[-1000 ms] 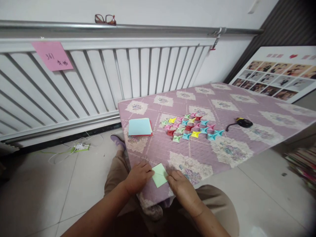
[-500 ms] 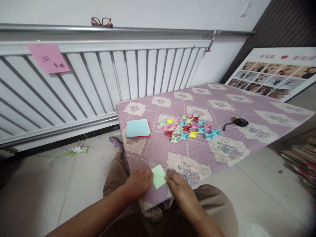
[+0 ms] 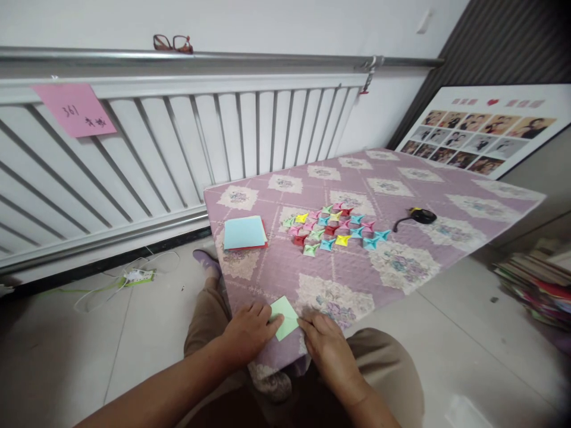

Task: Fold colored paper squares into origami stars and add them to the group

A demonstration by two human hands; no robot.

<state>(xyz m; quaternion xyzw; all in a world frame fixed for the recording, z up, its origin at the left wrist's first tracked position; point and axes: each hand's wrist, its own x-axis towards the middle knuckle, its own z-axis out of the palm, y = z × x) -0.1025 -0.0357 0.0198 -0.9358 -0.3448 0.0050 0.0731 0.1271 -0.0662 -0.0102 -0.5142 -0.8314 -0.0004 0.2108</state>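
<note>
A light green square of folded paper (image 3: 285, 319) lies near the table's front corner, turned so a corner points away from me. My left hand (image 3: 250, 333) is closed at its left side, the thumb stretched over the paper's face. At the right corner my right hand (image 3: 323, 342) is closed, thumb and fingertips pinching the edge. Further back sit rows of small folded paper pieces (image 3: 331, 230) in pink, red, yellow, green and blue. A stack of paper squares (image 3: 244, 232), light blue on top and red underneath, lies to the left.
A purple flowered cloth (image 3: 276, 270) covers the table. A black object with a cord (image 3: 422, 216) rests at the right. Behind the table runs a white radiator (image 3: 250, 131) with a pink note (image 3: 75, 111). A power strip (image 3: 138, 277) lies on the floor at left.
My left thumb has moved onto the green paper's face. The right hand stays at the right corner. The whole view has shifted slightly.
</note>
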